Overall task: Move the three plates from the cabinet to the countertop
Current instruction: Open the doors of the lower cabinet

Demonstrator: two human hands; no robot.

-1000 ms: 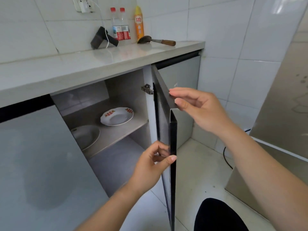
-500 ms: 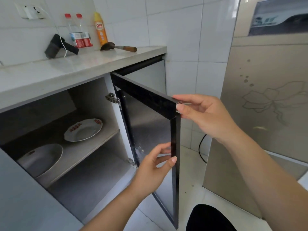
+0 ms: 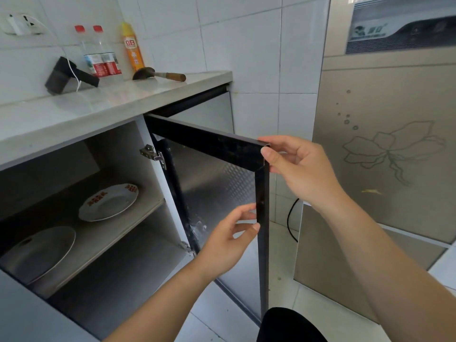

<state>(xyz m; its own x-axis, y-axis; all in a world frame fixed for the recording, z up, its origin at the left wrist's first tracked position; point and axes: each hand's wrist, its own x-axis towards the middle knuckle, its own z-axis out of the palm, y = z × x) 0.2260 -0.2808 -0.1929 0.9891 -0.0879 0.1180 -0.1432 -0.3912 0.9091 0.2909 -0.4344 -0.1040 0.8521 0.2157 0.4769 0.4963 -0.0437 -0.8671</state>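
Where the door (image 3: 214, 174) stands: swung wide out of the cabinet (image 3: 116, 149), hinged on its left side, with its black frame and patterned metal panel turned to the camera.
Right hand (image 3: 298, 169): pinches the door's top outer corner, thumb on the near face, fingers laid over the top edge.
Left hand (image 3: 227, 240): lower down on the door's free upright edge, about halfway. The thumb tip is on the frame and the curled fingertips tuck against its inner lip in a light pinch.
Patterned plate (image 3: 108, 203): lies flat on the shelf (image 3: 103, 243) inside the cabinet, towards the right and back. It is white with red marks on the rim.
Plain plate (image 3: 39, 253): on the same shelf, further left and nearer the front, apart from the patterned plate and partly in shadow.
Bench (image 3: 98, 104): pale top above the cabinet. At its back, by the tiled wall, stand two clear bottles (image 3: 98, 53) with red caps and a yellow bottle (image 3: 132, 48) just right of them. A black device (image 3: 66, 76) with a white cord sits to their left. A ladle (image 3: 158, 74) with a wooden handle lies to the right.
Socket (image 3: 19, 23): on the wall above the device, with a white plug in it.
Appliance (image 3: 385, 149): tall beige unit with a flower drawing, standing on the floor right of the door.
Cable (image 3: 291, 223): black, hanging by the wall between door and appliance.
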